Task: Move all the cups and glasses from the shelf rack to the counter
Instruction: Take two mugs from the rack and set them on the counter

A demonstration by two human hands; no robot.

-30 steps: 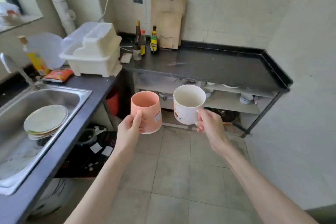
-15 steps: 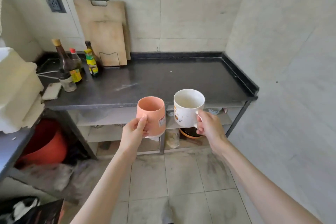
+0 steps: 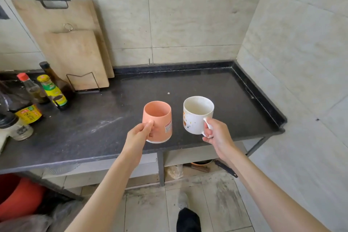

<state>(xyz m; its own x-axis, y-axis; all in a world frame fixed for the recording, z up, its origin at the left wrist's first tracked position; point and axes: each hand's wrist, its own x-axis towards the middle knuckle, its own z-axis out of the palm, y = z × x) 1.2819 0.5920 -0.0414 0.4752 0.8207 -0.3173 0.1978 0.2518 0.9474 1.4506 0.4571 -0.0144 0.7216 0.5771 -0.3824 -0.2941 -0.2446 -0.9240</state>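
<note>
My left hand (image 3: 138, 134) grips a pink cup (image 3: 160, 118) by its near side, upright, over the front part of the dark counter (image 3: 105, 124). My right hand (image 3: 216, 134) holds a white mug (image 3: 195, 115) with small orange marks by its handle, also upright, just right of the pink cup. Both are empty inside. I cannot tell whether either one touches the counter. The shelf rack (image 3: 188, 154) lies under the counter, mostly hidden.
Two wooden cutting boards (image 3: 71, 47) lean on the back wall. Several sauce bottles (image 3: 50, 90) and a jar (image 3: 18, 128) stand at the counter's left. A raised rim (image 3: 263, 98) bounds the right edge. A red bucket (image 3: 18, 194) sits below left.
I have stepped closer to the counter. Both hands have carried the pink cup and white mug forward, from in front of the counter's edge to over its surface.
</note>
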